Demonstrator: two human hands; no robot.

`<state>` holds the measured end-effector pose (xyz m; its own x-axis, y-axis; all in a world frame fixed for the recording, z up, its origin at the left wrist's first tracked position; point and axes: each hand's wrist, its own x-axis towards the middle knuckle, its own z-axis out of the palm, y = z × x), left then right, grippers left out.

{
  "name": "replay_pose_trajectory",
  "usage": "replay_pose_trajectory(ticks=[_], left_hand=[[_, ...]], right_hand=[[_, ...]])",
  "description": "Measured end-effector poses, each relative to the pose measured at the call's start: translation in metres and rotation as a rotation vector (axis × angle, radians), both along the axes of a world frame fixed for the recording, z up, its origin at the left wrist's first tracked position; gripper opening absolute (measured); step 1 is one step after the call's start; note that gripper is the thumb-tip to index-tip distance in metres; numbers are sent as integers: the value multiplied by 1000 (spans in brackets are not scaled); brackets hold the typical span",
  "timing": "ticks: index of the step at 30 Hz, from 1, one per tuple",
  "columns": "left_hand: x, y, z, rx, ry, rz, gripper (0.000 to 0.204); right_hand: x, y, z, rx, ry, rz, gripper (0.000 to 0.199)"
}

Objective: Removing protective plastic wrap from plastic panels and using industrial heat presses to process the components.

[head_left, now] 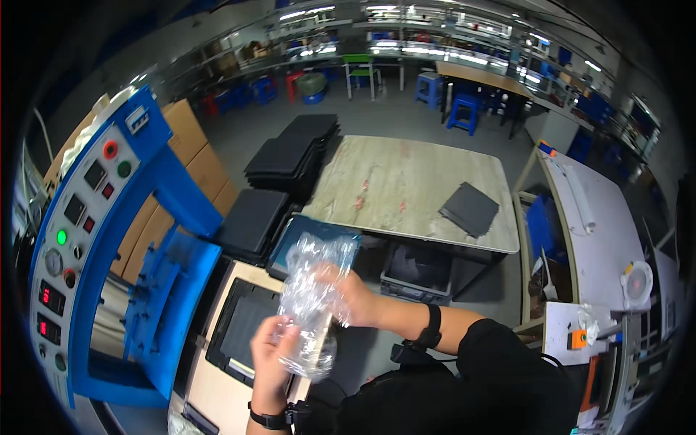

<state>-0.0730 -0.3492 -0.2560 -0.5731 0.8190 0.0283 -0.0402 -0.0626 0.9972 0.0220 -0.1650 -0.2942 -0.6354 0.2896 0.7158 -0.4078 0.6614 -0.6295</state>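
Observation:
Both my hands hold a crumpled clear plastic bag (313, 290) in front of me. My left hand (270, 355) grips its lower end, and my right hand (349, 296) pinches its upper right side. A dark flat panel (308, 243) shows through and behind the top of the bag; whether it sits inside the bag I cannot tell. Below the bag a black tray (235, 330) lies on a light wooden bench (217, 395).
A blue press machine (101, 239) with buttons and displays stands at my left. Stacks of black trays (290, 156) sit beyond it. A wooden table (406, 185) carries a dark grey pad (470, 209). A black crate (417, 272) sits under it. A white bench (602, 232) is at right.

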Motion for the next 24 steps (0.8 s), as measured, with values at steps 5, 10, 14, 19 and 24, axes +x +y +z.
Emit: replay_pose_trajectory(ticks=[5, 10, 14, 19, 24], left_hand=[[22, 21, 3, 199, -64, 73, 27], [51, 69, 8, 202, 145, -94, 51], [50, 109, -6, 233, -63, -51, 12], [99, 120, 0, 122, -122, -93, 19], [148, 153, -4, 40, -49, -480, 48]], right_hand=[[45, -18, 24, 284, -214, -104, 34], [76, 0, 30, 518, -283, -263, 34], [125, 33, 40, 194, -282, 27, 25], [185, 67, 54, 127, -20, -236, 77], [196, 76, -3, -50, -249, -30, 77]])
